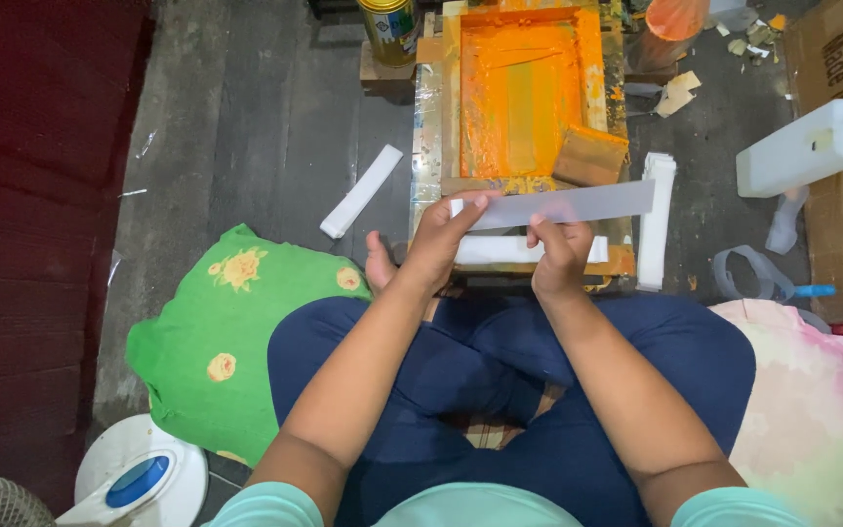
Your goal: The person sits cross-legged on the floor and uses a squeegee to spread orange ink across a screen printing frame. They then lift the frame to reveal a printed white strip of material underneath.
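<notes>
I sit cross-legged on the floor with my 2 hands out in front of me, both on 1 long pale grey strip (563, 206) that runs level, left to right, just above the near edge of the printing frame (428, 127). My left hand (438, 244) has the strip's left end — thumb on top near the corner, the other fingers curled in close beneath it, pinching the end flat. My right hand (560, 256) grips the strip nearer its middle from below; those fingers are bunched together and folded around the lower edge, thumb tucked against them. Neither hand is spread; both are closed down on the strip. The strip's right end sticks out free past my right hand, over the frame's corner.

Inside the frame the screen is thick with orange ink (519, 93), and a tan squeegee block (589, 156) lies tilted in its lower right corner. Under my hands a stack of white strips (514, 250) lies across the frame's near edge. Another white stack (656, 220) stands just right of the frame, and 1 white strip (361, 191) lies apart on the dark floor to the left. A green flowered cushion (221, 332) sits by my left knee — touching my leg.
</notes>
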